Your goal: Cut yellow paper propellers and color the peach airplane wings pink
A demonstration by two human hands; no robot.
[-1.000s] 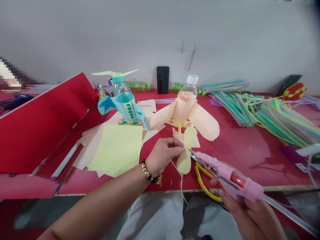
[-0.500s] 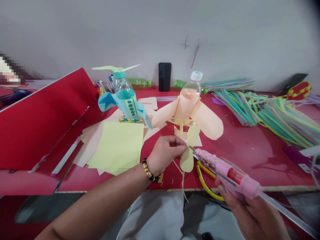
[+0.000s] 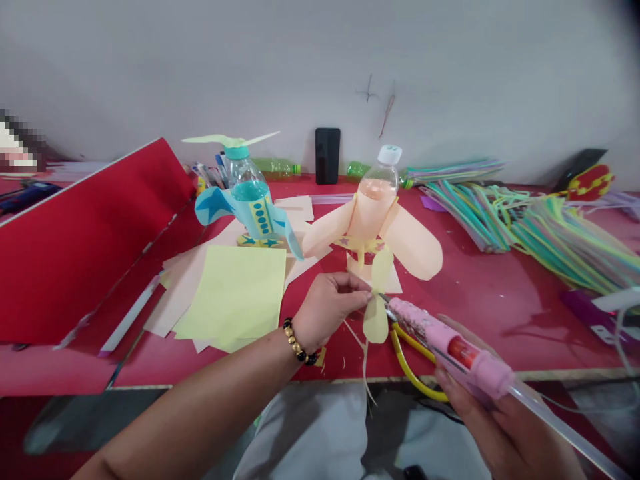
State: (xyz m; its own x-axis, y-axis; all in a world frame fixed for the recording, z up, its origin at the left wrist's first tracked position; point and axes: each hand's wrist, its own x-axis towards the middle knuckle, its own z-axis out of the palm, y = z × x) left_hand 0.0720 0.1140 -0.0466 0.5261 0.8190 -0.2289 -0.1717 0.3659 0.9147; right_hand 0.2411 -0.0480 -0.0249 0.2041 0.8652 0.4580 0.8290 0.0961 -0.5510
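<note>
Pinched between the thumb and fingers of my left hand (image 3: 334,303) is a pale yellow paper propeller (image 3: 376,327), held upright by its narrow middle. My right hand (image 3: 505,420) is wrapped round a pink hot glue gun (image 3: 450,343), a clear glue stick (image 3: 565,423) poking out of its back. The gun's nozzle is at the propeller's middle; whether glue is coming out cannot be made out. Just behind stands a bottle plane (image 3: 375,213) with peach paper wings and a white cap. Yellow scissor handles (image 3: 410,367) lie under the gun.
A blue bottle plane (image 3: 255,207) with its own propeller stands at the left, behind yellow paper sheets (image 3: 235,293). A red board (image 3: 90,247) leans farther left, near a marker (image 3: 131,317). Pipe cleaners (image 3: 565,233) are heaped at the right; a black phone (image 3: 327,157) stands against the wall.
The propeller has turned slightly in my left fingers, its lower blade shifting right. The glue gun's tip stays close to its middle. The whole view has shifted a little.
</note>
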